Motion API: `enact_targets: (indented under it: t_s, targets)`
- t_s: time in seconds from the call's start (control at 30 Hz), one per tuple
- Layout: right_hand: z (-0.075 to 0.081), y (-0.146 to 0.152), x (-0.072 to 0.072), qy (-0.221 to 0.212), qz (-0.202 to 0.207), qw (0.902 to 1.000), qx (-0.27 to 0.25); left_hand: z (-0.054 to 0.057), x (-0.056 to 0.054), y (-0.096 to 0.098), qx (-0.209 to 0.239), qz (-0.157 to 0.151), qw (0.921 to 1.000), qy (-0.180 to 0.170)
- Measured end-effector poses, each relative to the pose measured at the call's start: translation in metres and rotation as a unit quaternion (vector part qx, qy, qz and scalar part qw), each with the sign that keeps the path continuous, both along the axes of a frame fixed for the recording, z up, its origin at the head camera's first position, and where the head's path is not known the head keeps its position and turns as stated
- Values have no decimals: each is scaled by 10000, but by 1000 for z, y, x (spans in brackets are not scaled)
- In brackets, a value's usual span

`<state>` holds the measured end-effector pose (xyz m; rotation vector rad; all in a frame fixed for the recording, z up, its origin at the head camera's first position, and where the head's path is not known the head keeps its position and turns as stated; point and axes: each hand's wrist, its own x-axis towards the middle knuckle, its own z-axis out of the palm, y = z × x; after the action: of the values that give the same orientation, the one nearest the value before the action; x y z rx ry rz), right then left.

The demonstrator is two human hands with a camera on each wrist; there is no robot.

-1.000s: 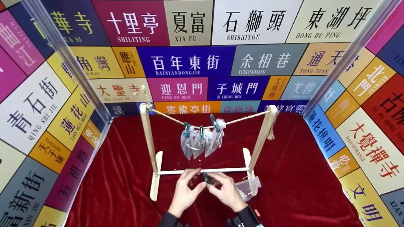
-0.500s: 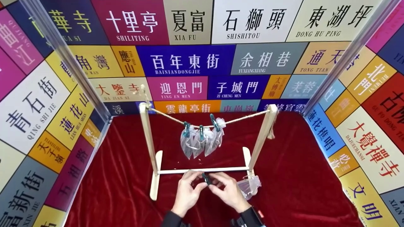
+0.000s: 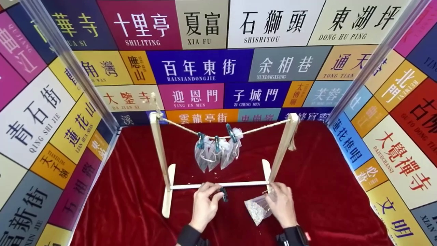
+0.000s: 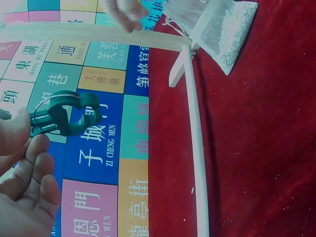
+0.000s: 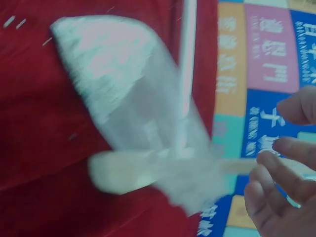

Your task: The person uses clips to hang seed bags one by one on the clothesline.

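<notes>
My left hand (image 3: 204, 206) pinches a dark green clothespin (image 4: 81, 111) between thumb and fingers, its round jaws facing away from the palm. In the head view it is just in front of the rack's white crossbar (image 3: 235, 184). My right hand (image 3: 282, 206) reaches over the rack's right foot, with fingers loosely bent and apart. Beside it a sheer drawstring bag (image 3: 256, 211), partly filled with small pale grains, lies across that foot. The right wrist view shows the fingertips close to the bag's gathered top (image 5: 197, 190), nothing between them.
A wooden rack (image 3: 159, 153) carries a sagging rope (image 3: 182, 127). Three sheer bags (image 3: 229, 157) hang from it by green clothespins (image 3: 216, 142). Red velvet cloth (image 3: 129, 191) covers the table, with a few pale bits scattered on it. Colourful printed panels (image 3: 201, 66) stand around.
My right hand has left the clothespin and moved right to the bag at the rack's foot, uncovering its grain-filled end. My left hand still holds the clothespin in nearly the same place.
</notes>
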<state>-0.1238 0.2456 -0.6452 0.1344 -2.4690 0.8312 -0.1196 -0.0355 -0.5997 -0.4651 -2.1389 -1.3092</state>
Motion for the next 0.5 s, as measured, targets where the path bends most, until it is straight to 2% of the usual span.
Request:
enact_targets:
  t_s: [0.17,0.33,0.5]
  targets:
    - [-14,10,6,-462,-535,9973,-216,-1,-1,1,-21,101,9999,95]
    - [-22,11,11,-1140,-772,9889,-561,-3,-1,1,-15,149,9999,44]
    - [-25,10,12,-1179,-815,9867,-770,-5,2,0,-39,218,9997,-47]
